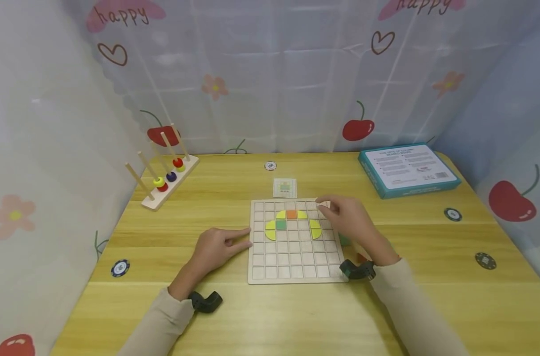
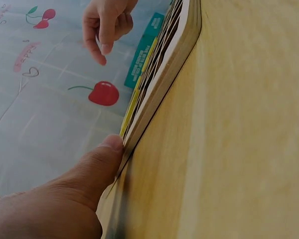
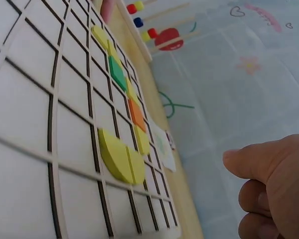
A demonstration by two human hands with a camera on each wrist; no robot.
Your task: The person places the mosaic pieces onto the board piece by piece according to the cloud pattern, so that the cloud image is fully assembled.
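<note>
A square wooden grid board [image 1: 296, 258] lies on the table. On its upper rows sit several yellow curved pieces [image 1: 315, 229], one orange square [image 1: 291, 214] and one green square [image 1: 280, 225]. My left hand [image 1: 214, 249] touches the board's left edge with thumb and forefinger stretched out and apart. In the left wrist view its thumb [image 2: 109, 144] lies against the board's side. Above the board's upper right corner is my right hand [image 1: 347, 217], thumb and forefinger apart with nothing seen between them; its other fingers bend inward. Beside the board, a green piece [image 1: 344, 240] shows partly under the right wrist.
A small pattern card [image 1: 285, 188] lies just beyond the board. A peg stand [image 1: 172, 184] with coloured beads is at the back left, a teal box [image 1: 409, 169] at the back right. Poker chips, one a dark chip [image 1: 485, 260], lie around; a reddish piece [image 1: 362, 258] is near the right wrist.
</note>
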